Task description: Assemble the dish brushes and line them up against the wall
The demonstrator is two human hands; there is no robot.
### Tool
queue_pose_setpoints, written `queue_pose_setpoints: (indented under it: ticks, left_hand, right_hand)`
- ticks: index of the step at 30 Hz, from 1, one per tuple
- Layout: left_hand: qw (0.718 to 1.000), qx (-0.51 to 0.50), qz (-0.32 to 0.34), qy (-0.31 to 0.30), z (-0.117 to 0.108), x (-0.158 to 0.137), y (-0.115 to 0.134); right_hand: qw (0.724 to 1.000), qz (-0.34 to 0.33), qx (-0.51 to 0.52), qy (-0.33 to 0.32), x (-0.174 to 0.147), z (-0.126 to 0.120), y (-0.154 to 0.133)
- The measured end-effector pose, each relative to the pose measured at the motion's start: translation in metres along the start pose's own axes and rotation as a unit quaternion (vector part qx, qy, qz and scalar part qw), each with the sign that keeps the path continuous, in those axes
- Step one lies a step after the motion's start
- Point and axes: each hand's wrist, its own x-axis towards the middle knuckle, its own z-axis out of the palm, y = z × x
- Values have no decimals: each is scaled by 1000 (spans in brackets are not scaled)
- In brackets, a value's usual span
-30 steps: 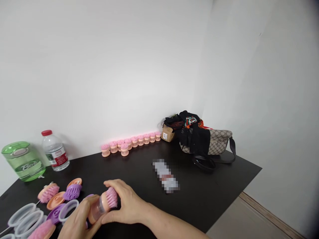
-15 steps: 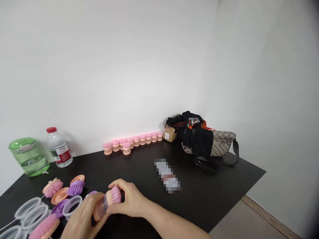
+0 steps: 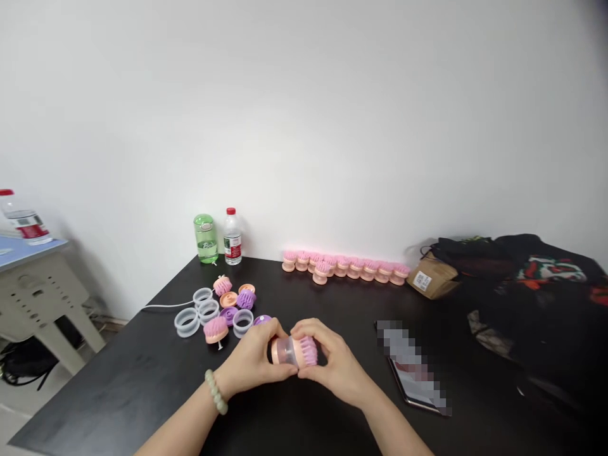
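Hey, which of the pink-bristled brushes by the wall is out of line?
The single brush standing in front of the row, left of its middle; the others stand side by side along the wall.

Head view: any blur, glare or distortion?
Head view: the phone is partly pixelated; pink tints the wall behind the brush row; the far-left bottle leans, probably lens distortion; the held brush looks slightly soft.
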Motion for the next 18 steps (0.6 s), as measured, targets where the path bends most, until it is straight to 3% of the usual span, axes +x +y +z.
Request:
queue_pose_setpoints:
  ticks: [3, 6, 9, 12, 15, 18]
  left_hand:
    - [975, -195, -62, -88, -7, -1, 1]
    - [894, -390, -130, -176, -8, -1, -3]
    - [825, -482, -186, -227, -3, -1, -13]
    - [808, -496, -199, -249, -1, -1, -25]
    - [791, -521, -187, -261, -9, -2, -32]
    - [780, -572, -132, -217, -18, -1, -29]
  right_hand:
    - [996, -83, -20, -35, -1, -1, -6]
    - [983, -170, -58, -40, -1, 3, -9]
    - [968, -229, -101, -25, -1, 9, -10]
    - [946, -281, -160, -3, -4, 11, -8]
    - [922, -308, -219, 91, -6, 3, -1]
    - [933, -222, -212, 186, -5, -6, 15]
